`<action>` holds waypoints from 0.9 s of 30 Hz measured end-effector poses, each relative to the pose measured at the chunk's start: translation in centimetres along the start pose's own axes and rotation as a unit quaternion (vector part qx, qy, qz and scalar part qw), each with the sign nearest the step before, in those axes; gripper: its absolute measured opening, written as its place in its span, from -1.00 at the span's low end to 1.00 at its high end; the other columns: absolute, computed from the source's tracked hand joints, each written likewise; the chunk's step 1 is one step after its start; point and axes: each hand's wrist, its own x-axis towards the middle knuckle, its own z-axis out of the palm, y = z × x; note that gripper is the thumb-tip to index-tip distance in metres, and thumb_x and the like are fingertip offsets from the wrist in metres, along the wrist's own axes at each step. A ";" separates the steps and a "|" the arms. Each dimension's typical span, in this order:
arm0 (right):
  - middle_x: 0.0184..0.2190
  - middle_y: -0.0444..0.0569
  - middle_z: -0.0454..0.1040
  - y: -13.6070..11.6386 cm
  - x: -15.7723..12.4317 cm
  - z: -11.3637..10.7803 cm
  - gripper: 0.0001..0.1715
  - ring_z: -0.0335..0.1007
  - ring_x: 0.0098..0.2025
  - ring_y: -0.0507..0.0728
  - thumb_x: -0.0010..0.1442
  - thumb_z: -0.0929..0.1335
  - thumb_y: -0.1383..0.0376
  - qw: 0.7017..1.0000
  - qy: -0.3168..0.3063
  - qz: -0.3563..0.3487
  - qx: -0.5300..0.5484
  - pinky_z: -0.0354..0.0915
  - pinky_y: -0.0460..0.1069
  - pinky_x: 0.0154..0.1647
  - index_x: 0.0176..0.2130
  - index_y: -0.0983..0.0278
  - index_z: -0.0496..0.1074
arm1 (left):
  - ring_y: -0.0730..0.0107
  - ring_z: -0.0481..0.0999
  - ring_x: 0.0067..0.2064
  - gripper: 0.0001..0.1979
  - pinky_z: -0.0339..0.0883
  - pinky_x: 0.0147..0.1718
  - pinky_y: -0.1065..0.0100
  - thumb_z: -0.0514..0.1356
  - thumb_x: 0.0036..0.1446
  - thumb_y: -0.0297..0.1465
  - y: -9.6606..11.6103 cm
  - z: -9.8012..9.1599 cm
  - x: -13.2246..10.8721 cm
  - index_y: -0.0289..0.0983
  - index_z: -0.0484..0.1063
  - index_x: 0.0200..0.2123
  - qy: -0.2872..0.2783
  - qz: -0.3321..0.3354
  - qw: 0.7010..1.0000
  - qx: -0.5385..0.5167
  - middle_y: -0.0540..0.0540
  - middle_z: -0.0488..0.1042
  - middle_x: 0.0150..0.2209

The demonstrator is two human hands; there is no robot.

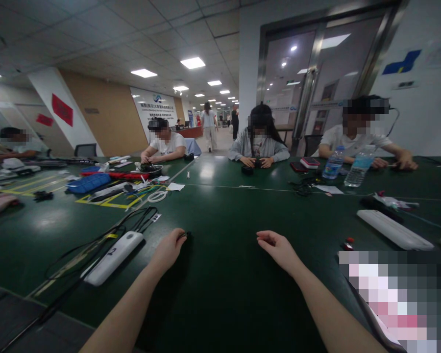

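My left hand is closed in a pinch, held low over the green table. At its fingertips a small dark object pokes out; its kind is too small to make out. My right hand is at the same height, a forearm's width or more to the right. Its fingers are loosely curved, with a gap at the thumb, and nothing shows between them. Left of my left hand lies a white power bank-like box marked 2, with black cables beside it.
A blue tray, a white cable coil and loose wires lie at left. Two water bottles, a long white box and a blurred-out screen are at right. Several people sit around the table; a co-worker's hand shows at far left.
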 end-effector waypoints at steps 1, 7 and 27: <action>-0.20 -0.08 0.43 0.0 0.0 0.0 -0.70 0.33 -0.12 0.10 0.02 0.30 0.30 1.000 -0.001 -0.001 0.001 0.24 0.06 -0.08 -0.17 0.20 0.36 | 0.33 0.41 -0.19 -0.75 0.22 -0.22 0.37 -0.08 0.11 -0.29 0.1 -0.1 0.0 -0.24 0.28 -0.20 0.000 0.001 1.000 0.006 -0.11 0.43 -0.21; -0.19 -0.09 0.42 0.4 0.1 0.0 -0.69 0.33 -0.13 0.08 0.04 0.29 0.29 1.000 -0.007 -0.003 -0.001 0.25 0.03 -0.10 -0.15 0.21 0.35 | 0.31 0.41 -0.17 -0.76 0.22 -0.21 0.37 -0.07 0.11 -0.31 0.1 -0.3 0.1 -0.25 0.27 -0.20 0.013 -0.028 0.998 0.047 -0.14 0.43 -0.19; -0.20 -0.09 0.42 0.2 0.0 0.0 -0.70 0.33 -0.13 0.08 0.04 0.29 0.29 1.000 -0.007 -0.006 -0.001 0.24 0.04 -0.09 -0.16 0.21 0.35 | 0.29 0.43 -0.18 -0.73 0.23 -0.25 0.37 -0.10 0.13 -0.27 0.1 -0.5 0.4 -0.26 0.26 -0.19 0.012 -0.068 0.996 0.054 -0.16 0.45 -0.20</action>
